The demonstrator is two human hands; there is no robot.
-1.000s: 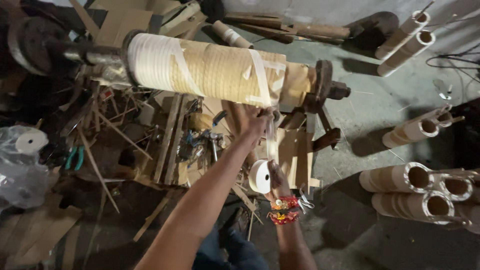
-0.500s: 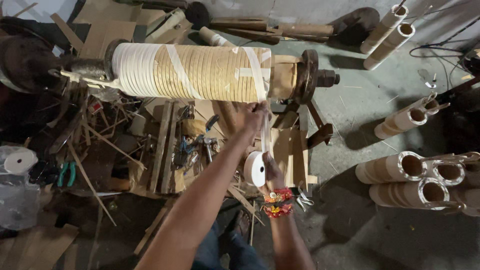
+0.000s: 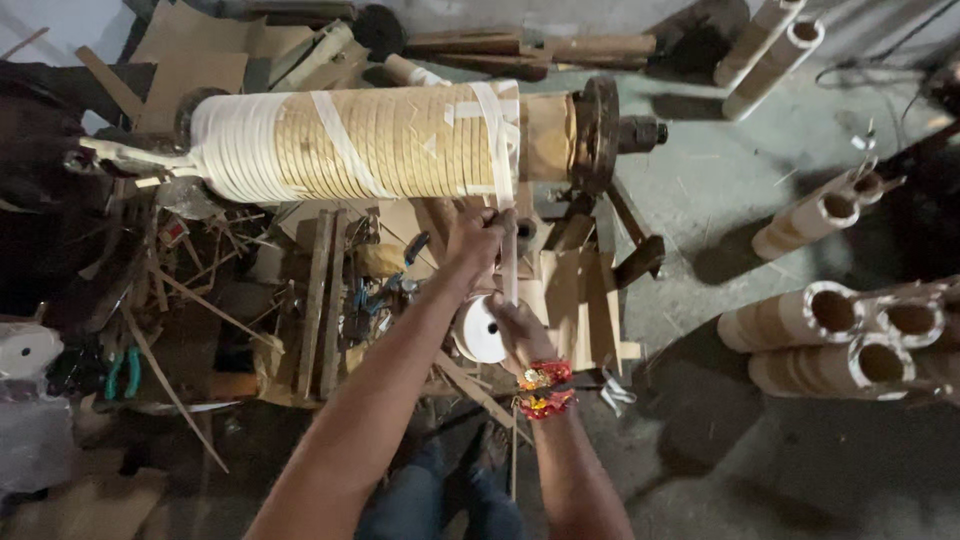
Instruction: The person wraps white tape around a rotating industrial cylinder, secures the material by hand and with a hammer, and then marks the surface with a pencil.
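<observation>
Our right hand [image 3: 515, 330] closes around the white tape roll [image 3: 480, 330]; our left hand [image 3: 475, 243] pinches the tape strip [image 3: 510, 262] rising from it to the big tube [image 3: 390, 143] just above. Hollow cardboard tubes [image 3: 830, 330] lie well right.

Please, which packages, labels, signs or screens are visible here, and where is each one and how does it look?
No labels, signs or screens show.
Clear plastic bag: far left, low, crumpled, pale grey.
White tape roll: centre, round, in the right hand, below the left hand.
</observation>
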